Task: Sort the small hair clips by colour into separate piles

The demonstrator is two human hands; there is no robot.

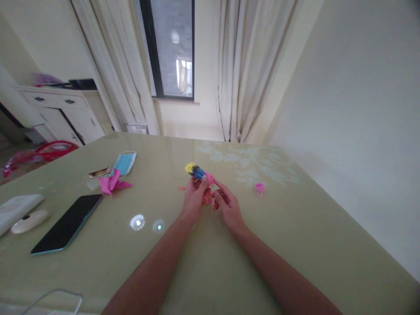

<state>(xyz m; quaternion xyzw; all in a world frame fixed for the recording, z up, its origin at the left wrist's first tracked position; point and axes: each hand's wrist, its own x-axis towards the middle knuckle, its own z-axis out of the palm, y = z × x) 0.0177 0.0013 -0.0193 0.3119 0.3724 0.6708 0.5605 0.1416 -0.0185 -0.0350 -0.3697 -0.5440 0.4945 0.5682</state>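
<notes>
My left hand (193, 199) is closed around a small colourful toy-like item (198, 172). It has a rounded yellow end, a dark and blue middle and a pink end, and it tilts up to the left above the table. Close against the pink end is my right hand (229, 209), its index finger reaching to it and the other fingers curled in. Between the hands hangs a crinkled red-pink piece (206, 197); what holds it is partly hidden. A small pink cup-shaped piece (260, 188) sits on the table to the right.
On the left of the glossy table (278, 267) lie a black-screened tablet (68, 223), folded pink paper (114, 183), a blue face mask (124, 163), a cream oval object (30, 221) and a white box-like thing (18, 210). A wall (367, 131) borders the right side.
</notes>
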